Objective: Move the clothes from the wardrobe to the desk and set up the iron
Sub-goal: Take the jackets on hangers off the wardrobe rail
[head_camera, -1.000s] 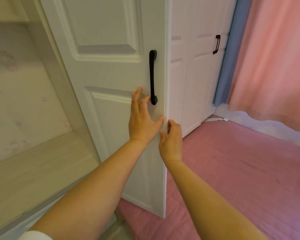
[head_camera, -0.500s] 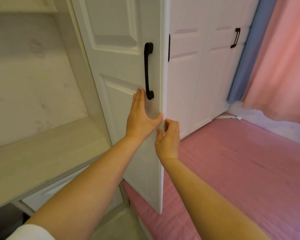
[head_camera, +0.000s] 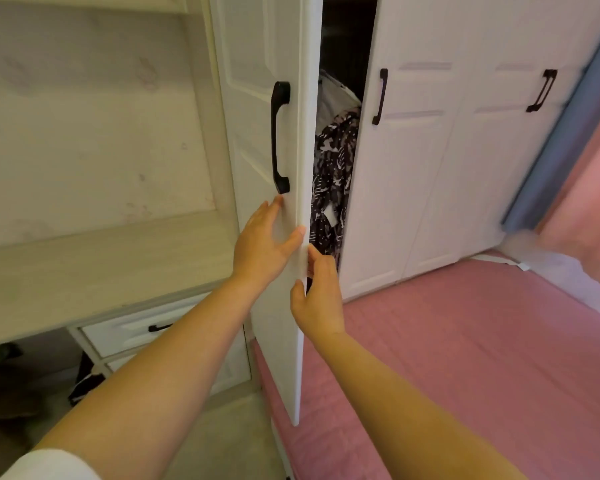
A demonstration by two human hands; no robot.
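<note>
Head view, the only one. The wardrobe door (head_camera: 267,140) stands ajar, edge-on to the camera. The left hand (head_camera: 262,245) lies flat and spread on the door's outer face just under the black handle (head_camera: 279,136), thumb hooked over the free edge, clasping nothing. The right hand (head_camera: 317,296) pinches that same free edge lower down, fingers curled behind it and thumb in front. The clothes (head_camera: 329,181), a dark garment with a pale print and something whitish above it, hang inside the wardrobe, showing only through the narrow gap between this door and the shut neighbouring door (head_camera: 406,168). The desk (head_camera: 94,258) sits along the left, its top bare where visible.

Risks, as I judge them: the right fingers sit behind the door edge, so if the door swings back toward the frame they could be caught. Swung wide, the door may knock the desk's near corner, which lies close to its hinge side. The printed garment hangs right at the opening and could snag on the door edge or be dragged off its hanger when pulled.

Hidden: the wardrobe's interior above the garments is black, so rail, hangers and the number of clothes cannot be told. The right fingertips are out of sight behind the door. No iron is visible anywhere. Dark shapes under the desk are too dim to identify.
</note>
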